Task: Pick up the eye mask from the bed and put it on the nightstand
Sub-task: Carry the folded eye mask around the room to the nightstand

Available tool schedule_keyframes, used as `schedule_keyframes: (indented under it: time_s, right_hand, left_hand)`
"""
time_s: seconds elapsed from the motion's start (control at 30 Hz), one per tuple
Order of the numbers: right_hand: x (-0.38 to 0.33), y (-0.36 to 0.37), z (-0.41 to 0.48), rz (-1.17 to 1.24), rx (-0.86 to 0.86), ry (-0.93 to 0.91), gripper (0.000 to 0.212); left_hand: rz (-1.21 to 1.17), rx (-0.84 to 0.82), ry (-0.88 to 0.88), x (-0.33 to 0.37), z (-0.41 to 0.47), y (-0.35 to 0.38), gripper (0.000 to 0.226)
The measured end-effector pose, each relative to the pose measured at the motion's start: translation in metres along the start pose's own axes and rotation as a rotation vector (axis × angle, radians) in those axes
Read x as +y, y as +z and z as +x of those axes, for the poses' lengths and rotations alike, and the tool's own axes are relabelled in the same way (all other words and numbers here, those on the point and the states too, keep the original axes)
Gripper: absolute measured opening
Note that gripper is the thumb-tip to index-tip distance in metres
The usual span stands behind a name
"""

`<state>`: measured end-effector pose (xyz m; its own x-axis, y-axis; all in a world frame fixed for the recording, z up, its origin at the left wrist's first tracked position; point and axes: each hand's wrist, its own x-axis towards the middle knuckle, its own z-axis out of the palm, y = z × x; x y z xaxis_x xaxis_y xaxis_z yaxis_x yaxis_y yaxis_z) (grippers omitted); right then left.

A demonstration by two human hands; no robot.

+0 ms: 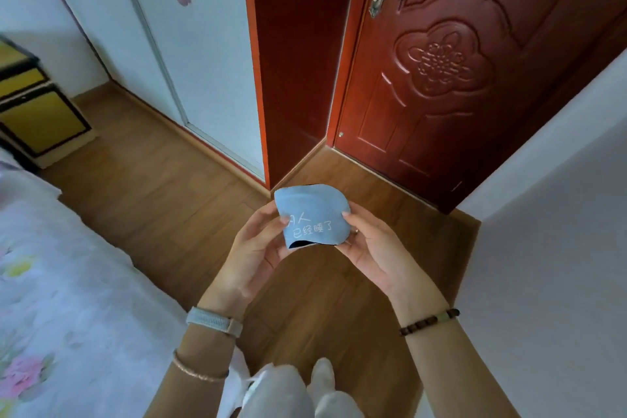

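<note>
The eye mask (pixel 314 212) is light blue with white writing and a dark underside. It is folded and held up in front of me over the wooden floor. My left hand (pixel 254 254) pinches its left edge and my right hand (pixel 369 251) pinches its right edge. The bed (pixel 68 299), covered with a white floral sheet, lies at the lower left. The nightstand (pixel 30 105), yellow with black trim, stands at the far left beyond the bed's end; only part of it shows.
A dark red door (pixel 458 78) is shut straight ahead on the right. White sliding wardrobe panels (pixel 169 44) run along the left. A white wall (pixel 559 248) is close on my right. Wooden floor (pixel 163 187) stretches between bed and wardrobe.
</note>
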<state>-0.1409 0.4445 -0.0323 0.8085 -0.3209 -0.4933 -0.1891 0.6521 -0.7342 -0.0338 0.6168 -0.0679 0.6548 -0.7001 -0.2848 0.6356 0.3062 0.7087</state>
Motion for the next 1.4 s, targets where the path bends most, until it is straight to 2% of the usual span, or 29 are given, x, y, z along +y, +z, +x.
schedule_keyframes:
  time_s: [0.3, 0.47, 0.73, 0.97, 1.4]
  right_hand:
    - [-0.03, 0.059, 0.113, 0.007, -0.179, 0.181, 0.023]
    - [-0.031, 0.116, 0.184, -0.039, -0.282, 0.23, 0.027]
    - [-0.04, 0.222, 0.29, -0.157, -0.416, 0.291, 0.02]
    - [-0.038, 0.291, 0.348, -0.262, -0.464, 0.286, 0.021]
    - [-0.044, 0.424, 0.507, -0.355, -0.682, 0.382, 0.025]
  left_hand:
    - [-0.045, 0.272, 0.191, 0.047, 0.044, -0.027, 0.051]
    - [-0.046, 0.379, 0.282, 0.089, 0.073, -0.068, 0.05]
    - [-0.018, 0.508, 0.406, 0.176, 0.121, -0.133, 0.048]
    - [0.038, 0.566, 0.45, 0.24, 0.146, -0.178, 0.042]
    - [-0.037, 0.771, 0.536, 0.346, 0.233, -0.269, 0.042]
